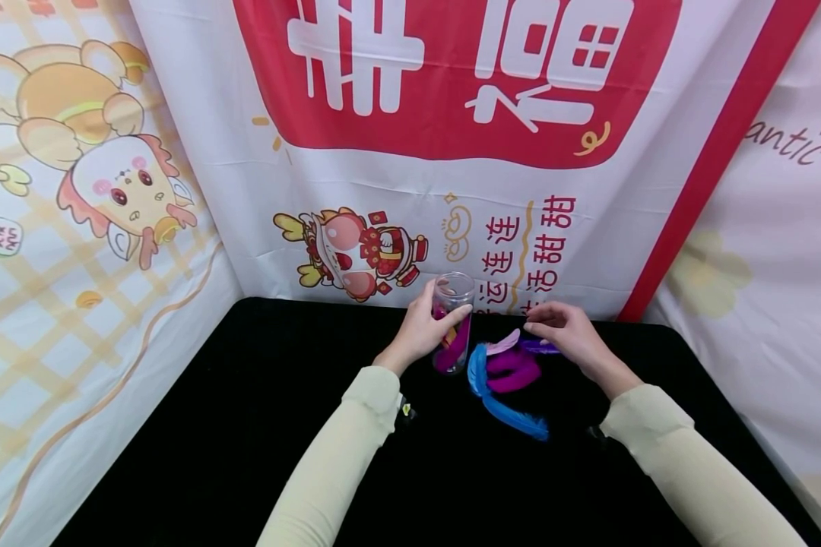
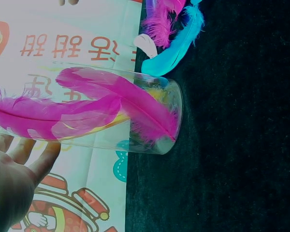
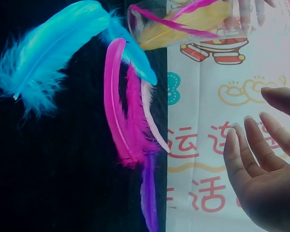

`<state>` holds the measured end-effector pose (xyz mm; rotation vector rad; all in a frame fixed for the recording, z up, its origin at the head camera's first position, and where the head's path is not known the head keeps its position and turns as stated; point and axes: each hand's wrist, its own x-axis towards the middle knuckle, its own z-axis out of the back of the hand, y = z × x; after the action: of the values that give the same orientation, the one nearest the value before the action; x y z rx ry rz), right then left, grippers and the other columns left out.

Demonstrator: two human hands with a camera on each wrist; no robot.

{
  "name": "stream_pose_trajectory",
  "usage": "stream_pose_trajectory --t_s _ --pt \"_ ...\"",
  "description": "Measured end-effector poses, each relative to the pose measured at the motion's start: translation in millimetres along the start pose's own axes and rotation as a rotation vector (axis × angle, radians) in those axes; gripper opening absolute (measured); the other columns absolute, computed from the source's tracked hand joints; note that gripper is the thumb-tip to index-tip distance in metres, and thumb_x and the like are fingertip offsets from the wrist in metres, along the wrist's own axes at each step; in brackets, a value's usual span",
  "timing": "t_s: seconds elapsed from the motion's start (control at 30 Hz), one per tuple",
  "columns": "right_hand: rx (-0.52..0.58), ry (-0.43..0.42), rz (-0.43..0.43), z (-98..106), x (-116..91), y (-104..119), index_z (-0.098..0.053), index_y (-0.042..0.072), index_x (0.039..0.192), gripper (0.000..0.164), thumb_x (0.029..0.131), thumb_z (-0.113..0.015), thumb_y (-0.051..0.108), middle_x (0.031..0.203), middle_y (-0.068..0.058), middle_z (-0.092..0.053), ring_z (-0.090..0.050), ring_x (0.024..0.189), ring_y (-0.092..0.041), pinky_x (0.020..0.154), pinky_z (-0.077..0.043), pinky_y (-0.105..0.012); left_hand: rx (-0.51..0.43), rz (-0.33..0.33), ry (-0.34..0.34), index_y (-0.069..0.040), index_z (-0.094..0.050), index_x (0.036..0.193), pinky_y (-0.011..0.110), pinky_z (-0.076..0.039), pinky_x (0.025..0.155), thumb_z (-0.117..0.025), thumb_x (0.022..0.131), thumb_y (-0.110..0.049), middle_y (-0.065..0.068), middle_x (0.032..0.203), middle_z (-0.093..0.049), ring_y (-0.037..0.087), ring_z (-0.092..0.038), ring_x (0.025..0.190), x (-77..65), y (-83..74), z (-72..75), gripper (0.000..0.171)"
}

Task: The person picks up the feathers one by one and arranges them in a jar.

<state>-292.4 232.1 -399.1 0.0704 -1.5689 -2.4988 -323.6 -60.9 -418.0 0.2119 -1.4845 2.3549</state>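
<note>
My left hand (image 1: 427, 323) grips a clear plastic jar (image 1: 454, 285) near its open top, its thumb across the front. Inside the jar lie magenta feathers (image 2: 53, 116) and a yellow feather (image 3: 188, 26). The jar stands upright at the far part of the black table. To its right lies a loose pile: blue feathers (image 1: 513, 416), magenta feathers (image 1: 513, 370), a pale pink feather (image 1: 503, 343) and a purple feather (image 3: 149, 193). My right hand (image 1: 566, 332) hovers above the purple feather, fingers loosely bent and apart from the thumb, with nothing between them.
A black cloth covers the table (image 1: 246, 425). Right behind it hangs a white and red printed banner (image 1: 383, 175), close to the jar and the right hand. Printed cloth walls (image 1: 75, 304) stand on both sides.
</note>
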Motion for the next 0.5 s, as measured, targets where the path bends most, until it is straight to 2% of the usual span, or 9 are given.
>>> stream_pose_trajectory --t_s 0.33,0.5 --pt "-0.019 0.001 -0.042 1.4 -4.2 -13.8 -0.063 -0.002 0.127 0.040 0.098 -0.072 0.023 0.128 -0.022 -0.065 -0.065 0.096 -0.010 0.081 -0.058 -0.030 -0.004 -0.005 0.001 -0.019 -0.037 0.154 0.044 -0.044 0.109 -0.070 0.092 -0.057 0.006 0.138 -0.058 0.021 -0.056 0.127 0.1 1.4 0.3 0.079" --pt "0.006 -0.001 -0.047 0.8 -5.7 -23.0 -0.062 -0.004 0.126 0.039 0.097 -0.072 0.020 0.123 -0.022 -0.067 -0.068 0.097 -0.019 0.076 -0.059 -0.029 -0.014 -0.006 0.008 -0.020 -0.038 0.154 0.044 -0.045 0.109 -0.070 0.093 -0.057 0.005 0.138 -0.059 0.021 -0.057 0.126 0.7 1.0 0.8 0.078"
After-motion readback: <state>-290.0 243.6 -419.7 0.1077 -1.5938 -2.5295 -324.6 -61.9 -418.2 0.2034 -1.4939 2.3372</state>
